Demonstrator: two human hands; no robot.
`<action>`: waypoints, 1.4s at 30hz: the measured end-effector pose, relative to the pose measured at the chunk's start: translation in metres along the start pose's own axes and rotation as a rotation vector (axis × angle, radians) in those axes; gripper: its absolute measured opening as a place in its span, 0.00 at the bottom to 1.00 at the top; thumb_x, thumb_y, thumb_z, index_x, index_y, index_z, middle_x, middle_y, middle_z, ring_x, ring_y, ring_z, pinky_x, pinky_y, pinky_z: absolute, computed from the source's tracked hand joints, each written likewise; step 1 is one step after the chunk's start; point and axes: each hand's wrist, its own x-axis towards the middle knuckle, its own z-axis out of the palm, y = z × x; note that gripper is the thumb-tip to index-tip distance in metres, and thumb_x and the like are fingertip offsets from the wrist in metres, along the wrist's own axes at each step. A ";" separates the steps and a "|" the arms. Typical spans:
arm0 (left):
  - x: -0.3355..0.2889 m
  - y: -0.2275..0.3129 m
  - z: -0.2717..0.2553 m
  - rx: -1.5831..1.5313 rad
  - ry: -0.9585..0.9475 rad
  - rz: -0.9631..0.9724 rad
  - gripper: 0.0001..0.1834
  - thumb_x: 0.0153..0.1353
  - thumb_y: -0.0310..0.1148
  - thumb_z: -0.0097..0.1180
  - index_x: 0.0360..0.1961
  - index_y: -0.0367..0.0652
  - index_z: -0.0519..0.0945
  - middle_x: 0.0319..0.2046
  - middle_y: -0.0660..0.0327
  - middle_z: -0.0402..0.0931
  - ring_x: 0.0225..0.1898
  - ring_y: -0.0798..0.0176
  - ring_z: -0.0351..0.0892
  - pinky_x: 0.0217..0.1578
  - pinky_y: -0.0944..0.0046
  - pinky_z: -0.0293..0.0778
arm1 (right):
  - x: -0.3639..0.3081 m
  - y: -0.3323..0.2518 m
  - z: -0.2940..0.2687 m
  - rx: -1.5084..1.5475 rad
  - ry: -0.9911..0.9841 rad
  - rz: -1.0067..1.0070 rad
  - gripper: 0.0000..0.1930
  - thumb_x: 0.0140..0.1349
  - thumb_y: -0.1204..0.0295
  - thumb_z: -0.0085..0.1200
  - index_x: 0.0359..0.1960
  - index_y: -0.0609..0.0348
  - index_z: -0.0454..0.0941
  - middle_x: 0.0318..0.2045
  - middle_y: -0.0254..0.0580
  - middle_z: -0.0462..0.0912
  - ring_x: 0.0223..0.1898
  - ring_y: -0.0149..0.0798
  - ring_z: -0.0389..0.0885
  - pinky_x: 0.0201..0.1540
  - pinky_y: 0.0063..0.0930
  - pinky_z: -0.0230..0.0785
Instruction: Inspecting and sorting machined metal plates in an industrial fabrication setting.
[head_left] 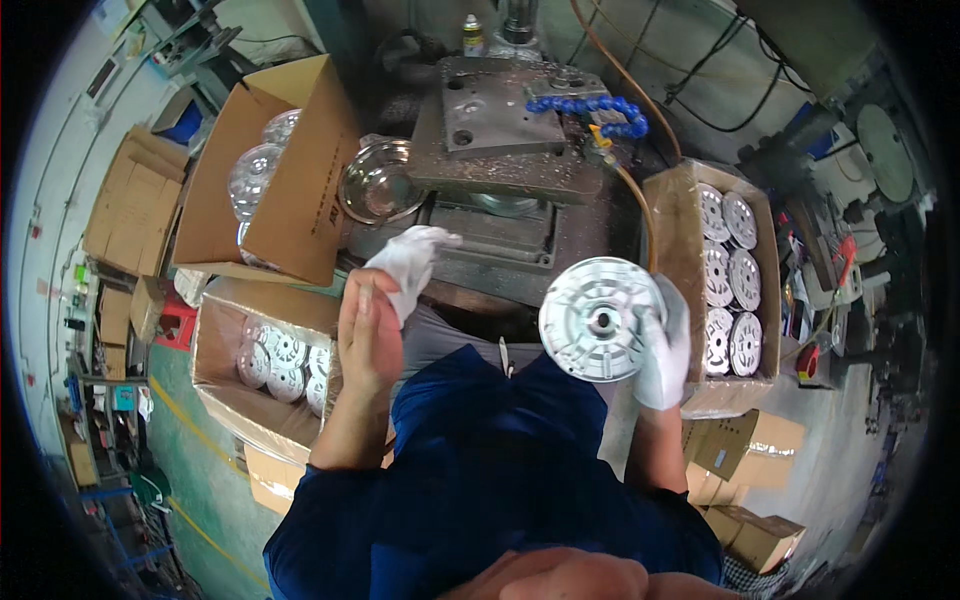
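My left hand point(368, 325) is bare and closed, pinching a crumpled white cloth point(408, 262) in front of the press; whether this is a loose glove like the one on my other hand, I cannot tell. A white glove covers my right hand point(664, 345). It grips the right edge of a round silver metal disc point(590, 335), held up in front of me with its ribbed face and central hole showing. The fingers behind the disc are hidden.
Ahead stands a press die point(505, 115) with metal chips and a blue segmented hose point(590, 103). A shiny metal bowl point(378, 185) lies left of it. Cartons of metal parts stand at the left point(290, 215), lower left point(215, 340) and right point(670, 225).
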 end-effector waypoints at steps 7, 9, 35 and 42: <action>-0.032 -0.011 -0.024 0.275 -0.043 -0.338 0.11 0.64 0.37 0.49 0.37 0.38 0.74 0.43 0.58 0.73 0.49 0.64 0.69 0.54 0.65 0.59 | -0.005 0.014 0.033 0.320 -0.119 0.147 0.23 0.66 0.75 0.45 0.63 0.66 0.58 0.58 0.47 0.67 0.55 0.36 0.70 0.60 0.28 0.61; -0.037 -0.022 -0.027 0.286 -0.086 -0.376 0.12 0.64 0.37 0.49 0.39 0.38 0.75 0.42 0.60 0.75 0.46 0.67 0.70 0.51 0.67 0.62 | -0.003 0.016 0.045 0.384 -0.120 0.130 0.21 0.66 0.75 0.45 0.60 0.66 0.63 0.56 0.45 0.70 0.53 0.34 0.73 0.58 0.26 0.63; -0.057 -0.024 -0.038 0.175 -0.122 -0.470 0.13 0.63 0.38 0.53 0.41 0.39 0.73 0.33 0.68 0.69 0.35 0.76 0.62 0.38 0.74 0.58 | 0.121 0.001 0.188 0.130 -0.321 0.127 0.22 0.61 0.72 0.53 0.58 0.58 0.68 0.39 0.39 0.79 0.28 0.26 0.77 0.25 0.18 0.67; -0.049 -0.040 -0.042 -0.138 0.005 -0.280 0.21 0.67 0.53 0.41 0.43 0.44 0.65 0.46 0.60 0.66 0.51 0.64 0.63 0.55 0.63 0.55 | 0.082 0.003 0.169 0.020 -0.200 0.020 0.18 0.62 0.71 0.55 0.53 0.59 0.71 0.33 0.36 0.79 0.25 0.23 0.74 0.32 0.18 0.69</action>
